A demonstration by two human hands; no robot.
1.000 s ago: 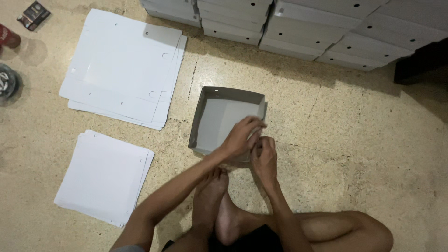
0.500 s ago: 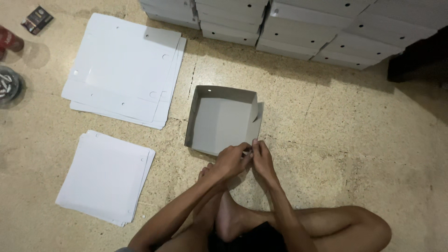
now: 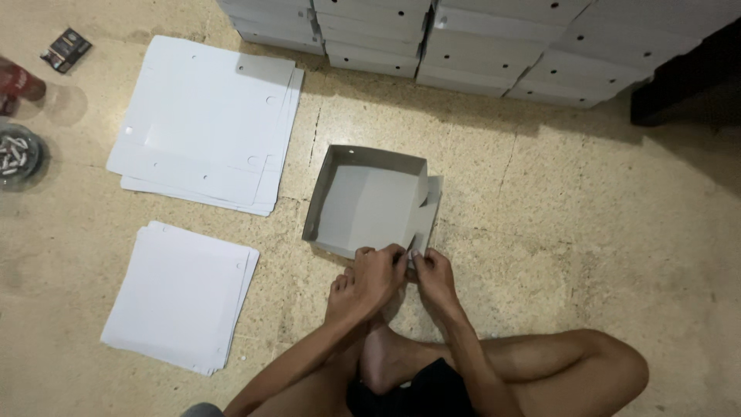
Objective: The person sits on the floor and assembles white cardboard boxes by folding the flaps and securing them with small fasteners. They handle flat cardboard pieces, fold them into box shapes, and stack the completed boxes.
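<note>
Both hands (image 3: 405, 274) slid to box (image 3: 370, 205) corner, beside cardboard sheets (image 3: 204, 123).

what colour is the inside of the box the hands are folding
Pale grey-white inside the half-folded box, with slightly darker grey walls; the head view shows it, both hands pinching its near corner.

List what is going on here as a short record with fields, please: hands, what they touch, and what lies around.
Setting: speckled floor, person seated with legs folded
Left hand: pinching the near edge of the half-folded grey box
Right hand: pinching the same box's near right corner
Box state: open top, right wall flap not fully tucked
Far left: larger pile of flat white sheets
Near left: smaller pile of flat white sheets
Top: rows of stacked finished boxes
Left edge: round dish
</note>
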